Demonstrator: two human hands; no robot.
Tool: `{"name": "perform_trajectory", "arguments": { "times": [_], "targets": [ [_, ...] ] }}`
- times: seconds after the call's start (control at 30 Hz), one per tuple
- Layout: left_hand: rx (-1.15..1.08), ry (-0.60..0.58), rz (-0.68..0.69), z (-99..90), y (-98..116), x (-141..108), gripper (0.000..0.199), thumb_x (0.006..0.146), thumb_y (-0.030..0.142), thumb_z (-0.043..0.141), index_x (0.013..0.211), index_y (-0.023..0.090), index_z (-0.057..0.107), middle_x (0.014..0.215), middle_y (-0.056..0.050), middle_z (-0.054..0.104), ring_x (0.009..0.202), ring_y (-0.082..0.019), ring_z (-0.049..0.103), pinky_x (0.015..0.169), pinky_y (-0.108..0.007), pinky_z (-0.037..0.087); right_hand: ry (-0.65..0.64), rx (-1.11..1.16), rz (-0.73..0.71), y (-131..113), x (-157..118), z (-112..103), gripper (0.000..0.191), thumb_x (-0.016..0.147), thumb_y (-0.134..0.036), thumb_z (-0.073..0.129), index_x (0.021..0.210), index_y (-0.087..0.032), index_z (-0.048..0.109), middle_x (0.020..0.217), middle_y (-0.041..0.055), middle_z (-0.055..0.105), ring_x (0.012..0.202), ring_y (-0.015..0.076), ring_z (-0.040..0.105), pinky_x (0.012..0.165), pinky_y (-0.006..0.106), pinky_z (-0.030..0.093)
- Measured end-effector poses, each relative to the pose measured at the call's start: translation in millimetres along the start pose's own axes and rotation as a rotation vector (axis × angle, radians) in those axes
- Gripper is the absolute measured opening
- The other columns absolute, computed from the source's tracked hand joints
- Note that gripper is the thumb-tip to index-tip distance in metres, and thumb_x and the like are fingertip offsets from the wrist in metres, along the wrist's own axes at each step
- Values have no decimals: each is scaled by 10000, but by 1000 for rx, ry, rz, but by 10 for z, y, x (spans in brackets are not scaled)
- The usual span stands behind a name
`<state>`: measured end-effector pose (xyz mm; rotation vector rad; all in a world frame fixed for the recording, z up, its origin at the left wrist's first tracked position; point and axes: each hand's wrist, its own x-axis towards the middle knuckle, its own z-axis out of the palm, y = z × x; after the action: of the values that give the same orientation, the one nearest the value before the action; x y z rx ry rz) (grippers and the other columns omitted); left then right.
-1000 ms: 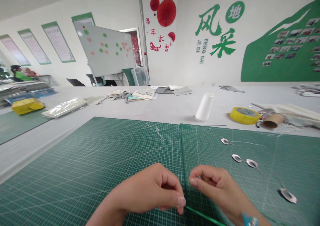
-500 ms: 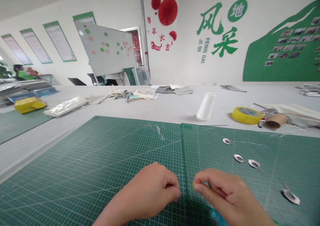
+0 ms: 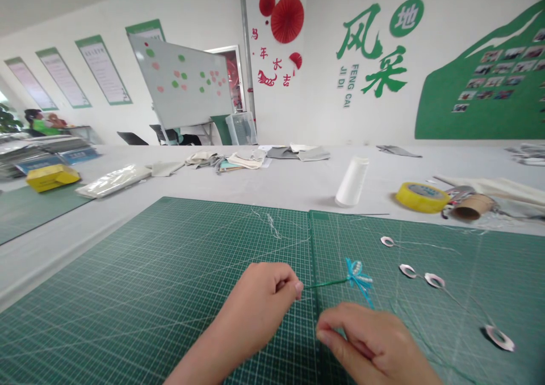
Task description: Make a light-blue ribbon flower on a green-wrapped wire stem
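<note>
Between thumb and fingertips, my left hand [image 3: 266, 294] pinches the end of a thin green-wrapped stem. At the stem's other end is a small blue thread flower [image 3: 360, 277] with white bead-like loops, pointing right over the cutting mat. My right hand [image 3: 366, 342] is closed in a pinch just below the stem and nearer to me; what lies between its fingertips is too fine to make out. A loose green thread [image 3: 419, 337] trails over the mat to the right of that hand. Both hands are above the green gridded cutting mats [image 3: 170, 260].
Several pinkish rings with thin wires, one a ring [image 3: 434, 280], lie on the right mat. Behind stand a white thread cone [image 3: 352, 181], yellow tape roll [image 3: 422, 197] and cardboard tube [image 3: 472, 207]. Fabric pieces [image 3: 247, 159] and a yellow box [image 3: 53, 177] lie farther left.
The blue flower, mostly hidden below my right hand before, now shows above it on the stem. My left hand has risen slightly; my right hand has moved down and a little left.
</note>
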<state>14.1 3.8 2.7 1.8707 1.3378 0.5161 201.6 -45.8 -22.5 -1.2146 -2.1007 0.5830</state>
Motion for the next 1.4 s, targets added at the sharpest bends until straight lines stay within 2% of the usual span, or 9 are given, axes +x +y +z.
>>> {"name": "perform_trajectory", "arguments": {
  "times": [0.23, 0.4, 0.67, 0.8, 0.9, 0.97, 1.07, 1.23, 1.4],
  "targets": [
    [76, 81, 25, -11, -52, 32, 266, 870, 304, 482, 668, 184, 606, 585, 25, 523, 573, -123, 441, 532, -259, 256, 10, -113, 7, 81, -39, 22, 195, 924, -208, 464, 834, -244, 633, 703, -26, 690, 620, 148, 653, 575, 244, 471],
    [121, 123, 29, 2, -58, 37, 278, 880, 312, 475, 649, 189, 570, 584, 26, 523, 571, -123, 439, 529, -265, 238, 62, -136, -2, 120, -39, 35, 208, 941, -218, 434, 861, -243, 624, 728, -15, 689, 638, 159, 652, 593, 262, 477],
    [-50, 75, 11, -24, 4, 37, 255, 873, 320, 482, 690, 176, 587, 582, 45, 450, 566, -111, 380, 538, -249, 278, -24, -64, 9, 85, -41, 95, 214, 937, -198, 429, 848, -229, 622, 702, -15, 665, 619, 143, 626, 582, 242, 453],
    [-249, -20, -8, -62, 38, 31, 243, 864, 333, 505, 708, 166, 589, 540, 69, 350, 520, -98, 301, 513, -245, 245, 10, -39, 61, 70, -20, 97, 213, 916, -217, 451, 770, -229, 606, 615, -38, 590, 538, 131, 554, 527, 228, 407],
    [-409, -110, 3, -100, 68, 14, 232, 860, 321, 517, 712, 159, 592, 529, 74, 347, 512, -91, 289, 504, -238, 230, 7, 1, 132, 77, 8, 83, 216, 895, -249, 473, 721, -228, 599, 538, -63, 446, 480, 128, 445, 480, 234, 337],
    [-489, -186, 11, -126, 83, -4, 222, 855, 307, 527, 712, 156, 605, 524, 74, 363, 509, -86, 288, 505, -232, 227, 2, 95, 225, 109, 25, 79, 219, 885, -288, 490, 710, -228, 607, 537, -70, 362, 479, 129, 380, 475, 241, 299],
    [-566, -337, 25, -160, 86, -35, 211, 830, 303, 564, 697, 154, 636, 516, 70, 386, 504, -80, 297, 503, -225, 232, -4, 267, 324, 206, 47, 74, 239, 869, -355, 511, 700, -218, 612, 579, -57, 380, 502, 126, 328, 476, 249, 263],
    [-478, -547, 48, -197, 71, -69, 188, 798, 286, 591, 692, 162, 684, 490, 68, 397, 474, -75, 307, 466, -221, 230, -70, 382, 336, 344, 76, 5, 268, 823, -431, 571, 710, -195, 629, 519, -88, 277, 496, 121, 262, 474, 251, 210],
    [-277, -572, 55, -197, 84, -91, 135, 744, 187, 581, 678, 173, 697, 544, 59, 507, 458, -62, 312, 436, -212, 227, -117, 424, 340, 295, 72, -135, 261, 813, -419, 592, 699, -190, 643, 538, -83, 304, 517, 123, 277, 490, 253, 220]
  ]
}}
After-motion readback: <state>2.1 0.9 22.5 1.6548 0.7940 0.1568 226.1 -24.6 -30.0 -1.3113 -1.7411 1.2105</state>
